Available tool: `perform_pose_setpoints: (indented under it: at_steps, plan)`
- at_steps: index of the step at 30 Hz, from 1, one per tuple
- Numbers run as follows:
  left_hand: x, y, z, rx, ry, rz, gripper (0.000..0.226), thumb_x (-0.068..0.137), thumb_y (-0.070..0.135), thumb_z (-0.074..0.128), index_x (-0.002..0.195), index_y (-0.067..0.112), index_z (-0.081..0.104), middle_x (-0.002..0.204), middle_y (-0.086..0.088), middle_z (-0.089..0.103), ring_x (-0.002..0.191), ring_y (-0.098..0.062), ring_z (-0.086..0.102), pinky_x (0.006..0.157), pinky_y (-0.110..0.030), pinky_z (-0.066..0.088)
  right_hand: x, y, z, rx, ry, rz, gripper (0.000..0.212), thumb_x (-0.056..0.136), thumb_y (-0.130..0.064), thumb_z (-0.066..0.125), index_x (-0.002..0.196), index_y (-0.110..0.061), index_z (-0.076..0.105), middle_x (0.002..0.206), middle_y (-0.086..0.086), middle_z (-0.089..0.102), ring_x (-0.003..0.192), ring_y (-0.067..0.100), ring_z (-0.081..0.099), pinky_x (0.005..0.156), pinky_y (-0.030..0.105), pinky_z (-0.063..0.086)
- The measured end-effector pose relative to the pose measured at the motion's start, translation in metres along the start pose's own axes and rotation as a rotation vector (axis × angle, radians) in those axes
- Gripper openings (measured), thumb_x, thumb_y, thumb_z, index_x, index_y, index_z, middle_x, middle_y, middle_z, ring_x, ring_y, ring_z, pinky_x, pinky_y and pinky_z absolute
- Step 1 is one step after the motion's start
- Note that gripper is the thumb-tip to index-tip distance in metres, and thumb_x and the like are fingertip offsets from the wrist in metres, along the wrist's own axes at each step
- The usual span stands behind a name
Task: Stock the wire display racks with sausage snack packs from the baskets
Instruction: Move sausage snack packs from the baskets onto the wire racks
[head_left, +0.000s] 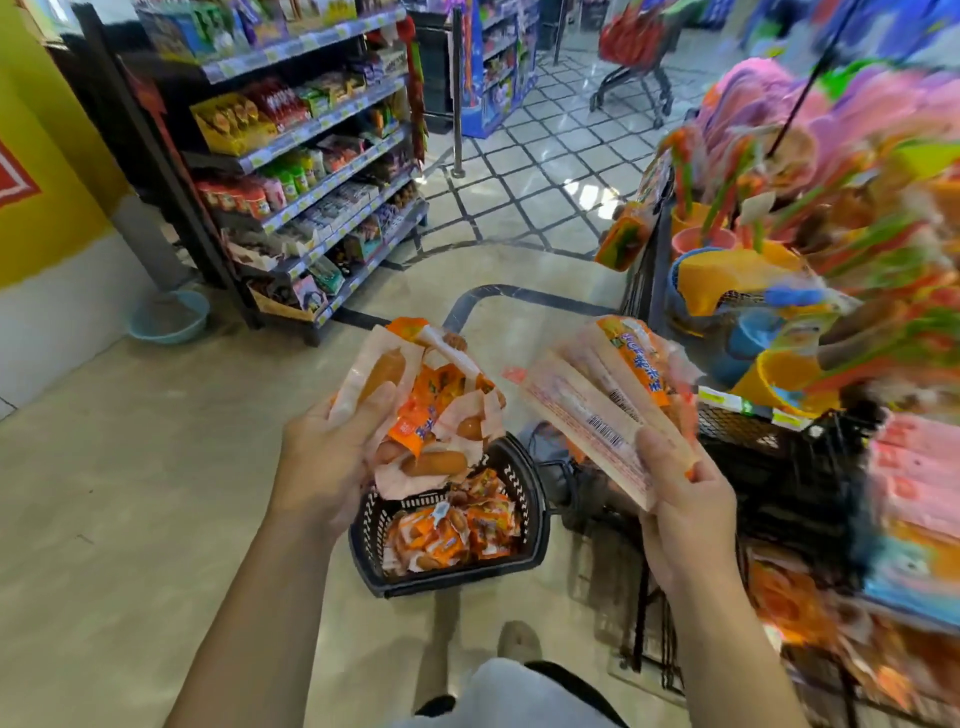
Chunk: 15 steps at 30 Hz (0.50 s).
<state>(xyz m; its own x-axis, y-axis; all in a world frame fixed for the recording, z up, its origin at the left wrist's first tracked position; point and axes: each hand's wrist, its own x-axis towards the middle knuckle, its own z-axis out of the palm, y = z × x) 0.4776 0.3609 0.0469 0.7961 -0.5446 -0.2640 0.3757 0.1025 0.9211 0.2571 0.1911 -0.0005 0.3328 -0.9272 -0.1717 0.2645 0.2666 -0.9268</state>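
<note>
My left hand (327, 457) grips a loose bunch of orange and white sausage snack packs (426, 410) above a black plastic basket (530, 499) on the floor. More orange sausage packs (452, 535) lie inside that basket. My right hand (680, 514) holds a flat stack of sausage packs (602, 410) with their white barcode backs facing me, close to the black wire display rack (769, 467) on the right. The rack side of the view is blurred.
A dark shelving unit (311, 171) full of snacks stands at the left rear, with a light blue basin (169, 317) on the floor beside it. Colourful toys and buckets (753, 280) crowd the rack top at right. A red trolley (634, 52) stands far back on the tiled floor.
</note>
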Motion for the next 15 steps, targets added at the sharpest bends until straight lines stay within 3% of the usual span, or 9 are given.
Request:
perform_pose_setpoints:
  at_steps: [4,7,10,13,15]
  plan:
    - [-0.04,-0.012,-0.022,0.025,-0.096,-0.032,0.045,0.075,0.03,0.08,0.114,0.01,0.073,0.107,-0.014,0.078,0.099,-0.033,0.076,0.082,-0.047,0.062,-0.074,0.011,-0.027,0.025,0.096,0.004,0.048,0.094,-0.016,0.07,0.141,-0.012,0.06,0.121,0.01,0.076,0.107,0.027,0.074,0.083,0.031,0.062]
    - [-0.074,-0.023,-0.03,0.053,-0.165,-0.087,0.041,0.074,0.029,0.081,0.11,0.011,0.075,0.104,-0.015,0.078,0.097,-0.035,0.076,0.086,-0.054,0.06,-0.126,0.015,-0.052,0.039,0.152,0.02,0.051,0.096,-0.013,0.068,0.145,-0.012,0.057,0.125,0.012,0.073,0.106,0.027,0.074,0.08,0.029,0.062]
    - [-0.104,-0.037,-0.028,0.084,-0.218,-0.116,0.033,0.077,0.028,0.081,0.106,0.012,0.076,0.102,-0.016,0.078,0.095,-0.037,0.076,0.087,-0.057,0.06,-0.17,0.012,-0.08,0.08,0.235,-0.002,0.053,0.096,-0.012,0.067,0.147,-0.021,0.056,0.125,0.009,0.074,0.108,0.027,0.073,0.087,0.034,0.062]
    - [-0.134,-0.05,-0.015,0.116,-0.275,-0.136,0.031,0.083,0.023,0.08,0.11,0.01,0.074,0.105,-0.018,0.077,0.099,-0.04,0.074,0.092,-0.064,0.056,-0.21,0.007,-0.11,0.069,0.298,-0.051,0.037,0.097,-0.009,0.066,0.131,-0.024,0.066,0.119,0.006,0.076,0.104,0.023,0.075,0.086,0.031,0.062]
    - [-0.156,-0.058,-0.004,0.151,-0.326,-0.149,0.029,0.087,0.021,0.079,0.113,0.011,0.073,0.105,-0.015,0.078,0.099,-0.037,0.075,0.091,-0.059,0.058,-0.232,0.001,-0.132,0.102,0.336,-0.065,0.028,0.094,-0.01,0.067,0.118,-0.024,0.069,0.113,0.004,0.078,0.097,0.02,0.076,0.079,0.028,0.063]
